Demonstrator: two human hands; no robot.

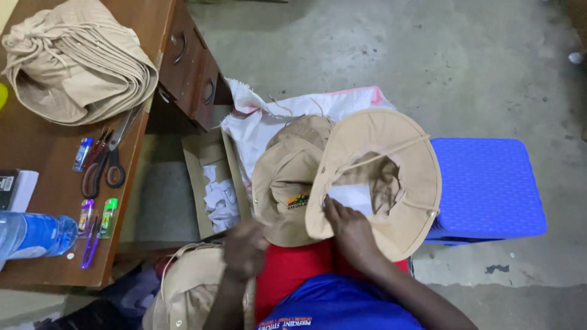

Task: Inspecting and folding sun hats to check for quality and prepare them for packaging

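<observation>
Two tan hats on lap, one upturned.
R hand (350,231) pinches upturned hat (391,183) brim, over 2nd hat (284,189); L hand (244,247) blurred, grip unclear. Nearby: 1 blue stool (489,189), 1 box of scraps (215,186), 1 hat stack (79,61), 1 pr scissors (107,162) on desk (43,153).

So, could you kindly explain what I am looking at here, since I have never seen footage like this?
This is a single picture from a camera worn on a person's head, looking down at their own lap and two bare hands; no machine is involved. The right hand grips the brim of a tan sun hat, turned inside up. The left hand is blurred, next to a second tan hat. On the wooden desk lie a stack of hats, scissors, a water bottle and small lighters. A blue stool stands on the concrete floor.
</observation>
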